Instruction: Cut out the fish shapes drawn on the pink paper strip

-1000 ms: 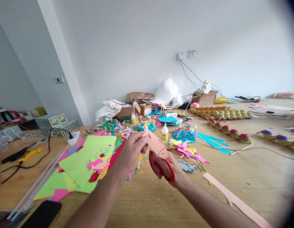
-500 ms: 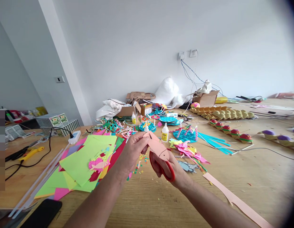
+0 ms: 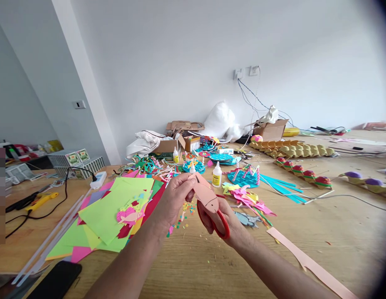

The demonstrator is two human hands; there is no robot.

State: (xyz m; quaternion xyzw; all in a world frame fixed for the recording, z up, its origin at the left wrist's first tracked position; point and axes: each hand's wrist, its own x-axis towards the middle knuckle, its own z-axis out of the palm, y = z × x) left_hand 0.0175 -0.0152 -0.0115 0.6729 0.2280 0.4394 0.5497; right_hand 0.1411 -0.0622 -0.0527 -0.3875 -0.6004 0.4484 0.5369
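Note:
Pinched in my left hand (image 3: 179,194) is a salmon-pink paper fish (image 3: 206,194), held by its tail end above the table. An eye and a curved gill line are drawn on its head, which points down to the right. My right hand (image 3: 222,214) is closed round the red handles of a pair of scissors (image 3: 224,226), just under the fish. The paper covers the blades, so I cannot see how far apart they are. A long salmon-pink paper strip (image 3: 301,255) lies to the right of my right forearm.
Coloured paper sheets (image 3: 113,211) with small paper fish on top lie at left, near a black phone (image 3: 57,280). A glue bottle (image 3: 217,174) stands behind my hands. Blue craft plates (image 3: 242,177), pink scraps (image 3: 242,194) and painted egg-carton strips (image 3: 301,171) spread to the right.
The paper fish has turned slightly, its head shifting a little left and down over the scissors. Both hands keep their grips.

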